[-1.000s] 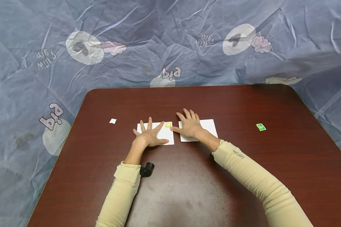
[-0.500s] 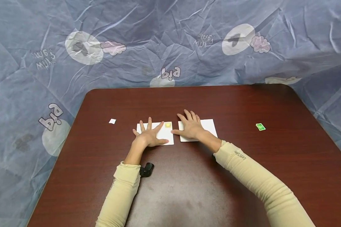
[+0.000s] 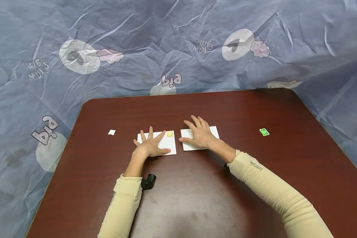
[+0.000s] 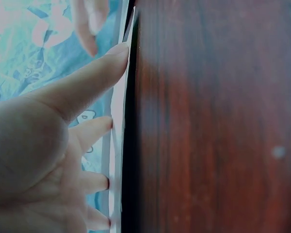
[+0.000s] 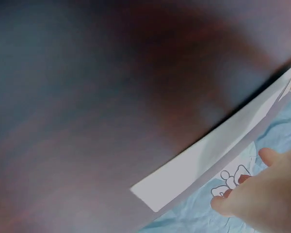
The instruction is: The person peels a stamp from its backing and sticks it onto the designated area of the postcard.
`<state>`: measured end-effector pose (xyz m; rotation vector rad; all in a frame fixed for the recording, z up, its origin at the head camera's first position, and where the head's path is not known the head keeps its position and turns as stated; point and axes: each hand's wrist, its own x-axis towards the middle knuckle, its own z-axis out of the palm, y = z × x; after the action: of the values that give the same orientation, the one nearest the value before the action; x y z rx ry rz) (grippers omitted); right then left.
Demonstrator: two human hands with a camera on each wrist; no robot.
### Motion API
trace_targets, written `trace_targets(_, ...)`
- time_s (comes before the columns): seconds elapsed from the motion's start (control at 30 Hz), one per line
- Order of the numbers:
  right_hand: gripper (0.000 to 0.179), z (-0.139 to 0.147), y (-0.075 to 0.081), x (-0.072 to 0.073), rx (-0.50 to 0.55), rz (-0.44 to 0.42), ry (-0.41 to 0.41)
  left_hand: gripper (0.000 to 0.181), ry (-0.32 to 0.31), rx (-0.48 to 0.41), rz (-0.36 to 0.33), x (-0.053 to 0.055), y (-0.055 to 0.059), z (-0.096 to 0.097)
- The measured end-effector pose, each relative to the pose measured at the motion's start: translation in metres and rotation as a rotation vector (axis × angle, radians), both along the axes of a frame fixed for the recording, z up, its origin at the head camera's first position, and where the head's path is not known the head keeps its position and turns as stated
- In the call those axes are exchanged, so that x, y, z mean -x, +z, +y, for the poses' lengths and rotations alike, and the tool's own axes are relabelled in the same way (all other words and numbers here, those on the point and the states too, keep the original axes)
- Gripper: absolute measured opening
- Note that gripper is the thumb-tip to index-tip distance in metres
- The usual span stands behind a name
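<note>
Two blank white envelope-like papers lie side by side on the table, a narrow gap between them. On the left white paper (image 3: 168, 144), my left hand (image 3: 148, 147) rests with its fingers spread; thumb and fingertips touch it in the left wrist view. A small yellow stamp-like square (image 3: 170, 134) sits at this paper's upper right corner. Over the right white paper (image 3: 215, 132) is my right hand (image 3: 200, 136), fingers extended past its far edge and thumb by its left edge. That hand looks slightly raised in the right wrist view, and it hides the paper's middle.
The dark red-brown table (image 3: 178, 109) has a small white square (image 3: 111, 132) at the left and a green stamp-like square (image 3: 264, 132) at the right. A crumpled blue printed sheet (image 3: 131, 43) hangs behind the table. My left wrist carries a black camera (image 3: 148, 181).
My right hand has shifted slightly rightward, its thumb now closer to the right paper's left edge. The left hand stays on its paper. The head view has turned a little.
</note>
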<state>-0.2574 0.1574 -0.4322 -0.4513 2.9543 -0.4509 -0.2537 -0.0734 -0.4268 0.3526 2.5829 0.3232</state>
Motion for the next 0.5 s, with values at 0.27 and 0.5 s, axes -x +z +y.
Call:
trace_targets(0.27,0.07,0.034,0.003,-0.027,0.106,0.051,-0.025,0.083,-0.003,-0.042,0.009,0.0,0.002,-0.005)
trace_targets(0.5,0.057,0.094,0.008,-0.036,0.229,0.115,-0.208,0.081,-0.028,-0.107,0.043,0.001,0.003,-0.006)
